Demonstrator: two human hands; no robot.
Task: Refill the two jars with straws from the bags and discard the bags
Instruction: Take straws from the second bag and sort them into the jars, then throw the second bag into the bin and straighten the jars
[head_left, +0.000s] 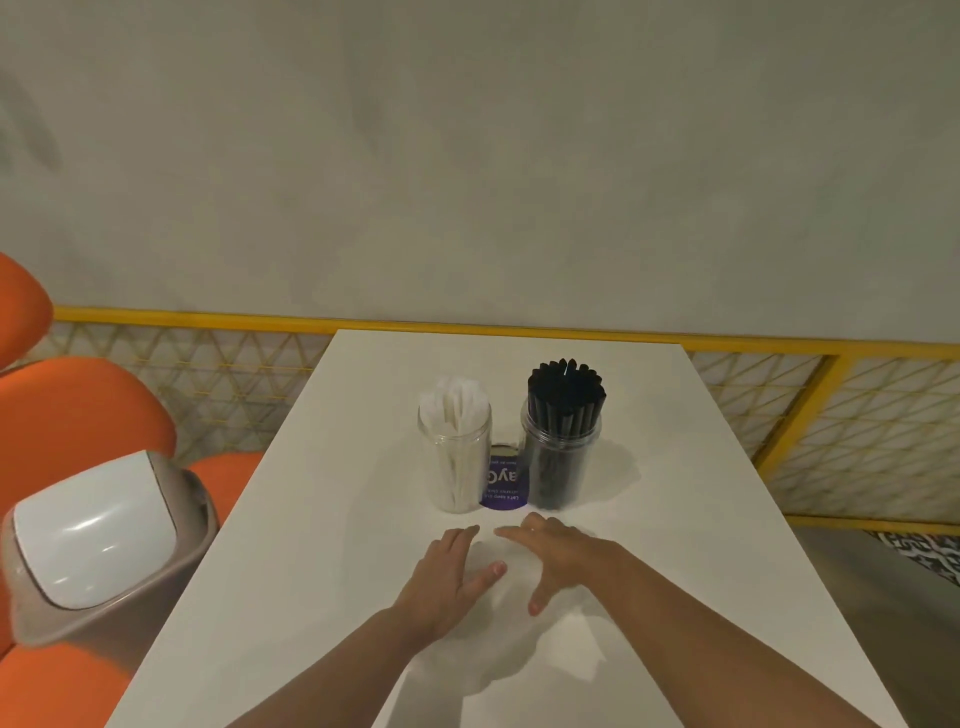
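Left hand (447, 582) and right hand (556, 558) lie flat, fingers spread, on the table (311, 519) at lower centre. Just above, mid-frame: white-straw jar (455, 462) left, black-straw jar (561, 462) right, both full.

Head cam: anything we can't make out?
All head view.
Card: print too small, sides hidden by white-straw jar and black-straw jar.
Bin: lower right hidden behind table.
Bags: a faint clear sheet may lie under left hand and right hand; cannot tell.
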